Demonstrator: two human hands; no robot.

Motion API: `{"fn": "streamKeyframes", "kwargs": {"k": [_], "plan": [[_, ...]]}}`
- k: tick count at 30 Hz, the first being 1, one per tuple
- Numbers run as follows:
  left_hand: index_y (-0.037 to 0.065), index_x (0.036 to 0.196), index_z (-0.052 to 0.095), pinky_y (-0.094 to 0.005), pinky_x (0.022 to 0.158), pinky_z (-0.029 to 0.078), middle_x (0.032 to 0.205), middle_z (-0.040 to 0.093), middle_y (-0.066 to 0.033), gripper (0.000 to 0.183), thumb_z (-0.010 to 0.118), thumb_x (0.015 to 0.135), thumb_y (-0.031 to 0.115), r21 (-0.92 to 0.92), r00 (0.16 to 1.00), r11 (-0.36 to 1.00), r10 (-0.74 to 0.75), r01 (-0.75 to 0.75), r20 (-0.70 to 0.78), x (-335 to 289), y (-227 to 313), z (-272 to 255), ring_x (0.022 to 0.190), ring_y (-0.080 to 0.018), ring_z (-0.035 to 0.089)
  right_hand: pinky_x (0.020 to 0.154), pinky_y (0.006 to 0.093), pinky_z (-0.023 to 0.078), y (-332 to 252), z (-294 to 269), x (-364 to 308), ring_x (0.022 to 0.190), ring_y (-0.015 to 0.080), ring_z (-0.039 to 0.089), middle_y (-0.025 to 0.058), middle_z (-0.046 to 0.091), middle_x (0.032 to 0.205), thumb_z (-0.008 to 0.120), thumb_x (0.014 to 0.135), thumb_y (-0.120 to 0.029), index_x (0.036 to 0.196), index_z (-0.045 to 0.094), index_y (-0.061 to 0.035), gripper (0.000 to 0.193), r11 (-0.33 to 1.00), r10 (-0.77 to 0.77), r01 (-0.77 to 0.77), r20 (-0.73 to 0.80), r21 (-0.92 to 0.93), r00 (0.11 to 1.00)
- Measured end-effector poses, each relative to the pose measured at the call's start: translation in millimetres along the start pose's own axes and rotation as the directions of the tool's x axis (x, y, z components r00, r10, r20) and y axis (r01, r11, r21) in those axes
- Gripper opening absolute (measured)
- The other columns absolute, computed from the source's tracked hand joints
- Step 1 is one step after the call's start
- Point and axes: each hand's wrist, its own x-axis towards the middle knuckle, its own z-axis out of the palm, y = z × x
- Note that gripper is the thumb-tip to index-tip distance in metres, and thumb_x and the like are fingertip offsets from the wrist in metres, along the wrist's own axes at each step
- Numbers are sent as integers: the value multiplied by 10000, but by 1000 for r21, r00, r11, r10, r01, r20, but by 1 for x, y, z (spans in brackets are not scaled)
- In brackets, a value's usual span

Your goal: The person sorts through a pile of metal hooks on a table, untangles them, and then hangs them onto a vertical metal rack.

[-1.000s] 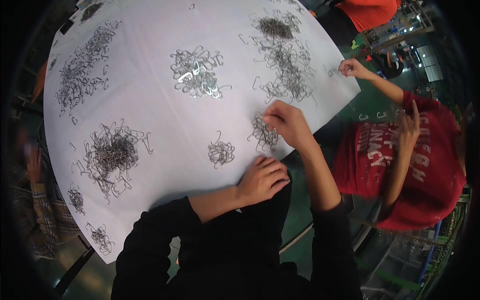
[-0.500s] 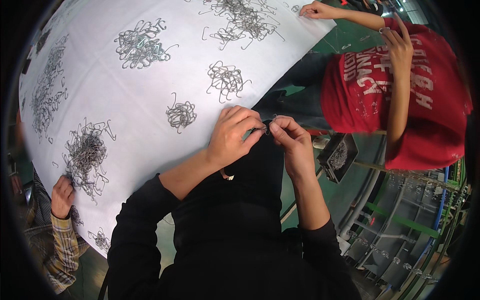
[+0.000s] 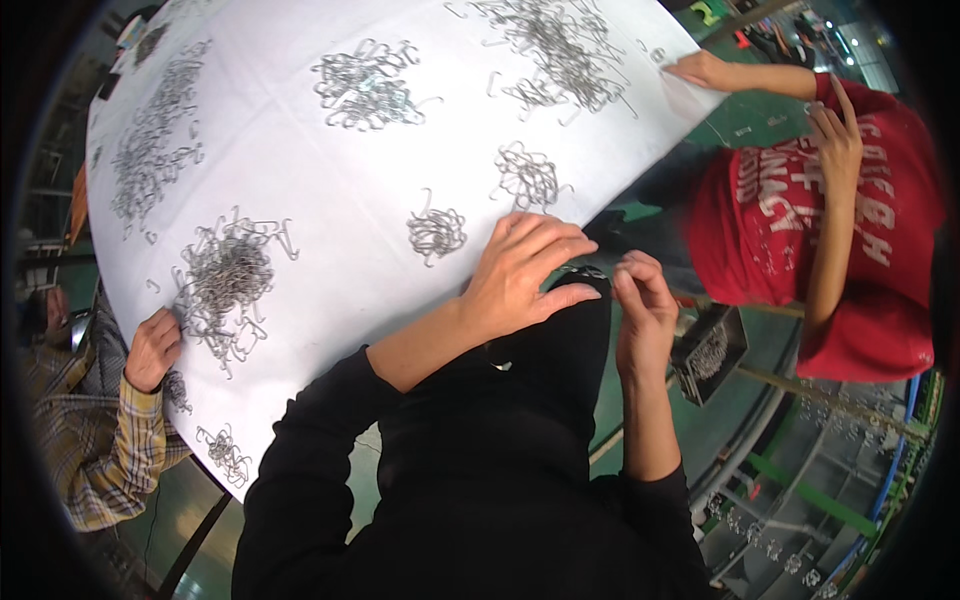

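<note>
My left hand (image 3: 525, 272) hovers at the table's near edge, thumb and fingers spread apart with nothing visible between them. Just to its right, my right hand (image 3: 646, 315) is raised with its fingers curled in and the thumb against them. Whether a small piece sits in that pinch I cannot make out. Between the hands, a blurred grey metal piece (image 3: 584, 270) shows against my black clothing. Nearest to my left hand on the white tabletop (image 3: 330, 190) lie a small pile of bent wire hooks (image 3: 436, 232) and a larger hook pile (image 3: 527, 177).
More hook piles (image 3: 368, 85) cover the table. At left, a plaid-sleeved person's hand (image 3: 153, 348) touches a dense pile (image 3: 230, 275). A person in a red shirt (image 3: 820, 230) stands at right, one hand (image 3: 700, 70) at the table corner. A dark bin (image 3: 710, 352) holds small metal pieces.
My hands have drawn apart; both were pinching a small wire piece between them. My left fingers have opened. The whole view has shifted, so the table appears further right.
</note>
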Motion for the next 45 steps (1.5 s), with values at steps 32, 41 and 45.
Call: {"fn": "streamKeyframes", "kwargs": {"k": [32,41,45], "plan": [[94,793,697,-382,708,508,813,687,-97,160,701,690,215,536,673,457,-664,710,-325,59,-117,-123,809,-279,651,652,192,400,10,-10,-14,785,80,508,29,508,955,668,784,12,829,613,-12,75,981,-192,194,43,-24,980],[15,817,662,-295,625,506,722,678,-91,178,689,707,153,170,646,630,-685,757,-337,48,-150,-142,645,-174,652,718,218,433,8,-10,-12,850,101,537,35,503,981,662,799,22,861,620,-8,81,988,-153,152,81,14,985],[1,830,662,-295,633,509,717,675,-98,206,687,703,162,-21,609,631,-756,775,-239,52,-139,-138,650,-175,651,747,231,445,8,-14,-11,870,111,539,40,496,989,649,803,42,862,612,-1,81,987,-150,154,79,-49,986]]}}
